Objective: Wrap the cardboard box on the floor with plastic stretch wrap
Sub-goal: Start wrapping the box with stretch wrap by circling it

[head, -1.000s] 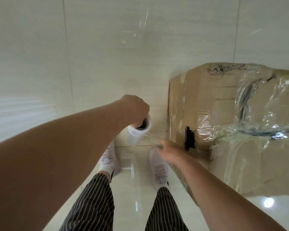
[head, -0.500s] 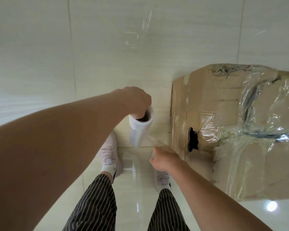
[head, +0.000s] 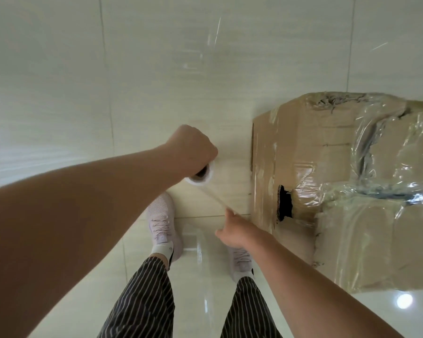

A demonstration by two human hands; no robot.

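Note:
A large brown cardboard box (head: 310,147) stands on the floor at the right, partly covered in crinkled clear wrap, with a torn dark hole in its near side. My left hand (head: 193,150) grips the top end of a roll of stretch wrap (head: 202,178), fingers curled into its core. A thin band of film (head: 216,197) runs from the roll down to my right hand (head: 233,231), which pinches it just left of the box.
A pale tiled wall (head: 156,69) rises right behind the box and roll. My two feet in light sneakers (head: 163,223) stand on the glossy floor tiles (head: 200,276) below my hands, close to the box's left corner.
My left hand has lifted the roll higher and tilted it. The right hand has drawn back toward me, and the film between roll and hand has stretched longer.

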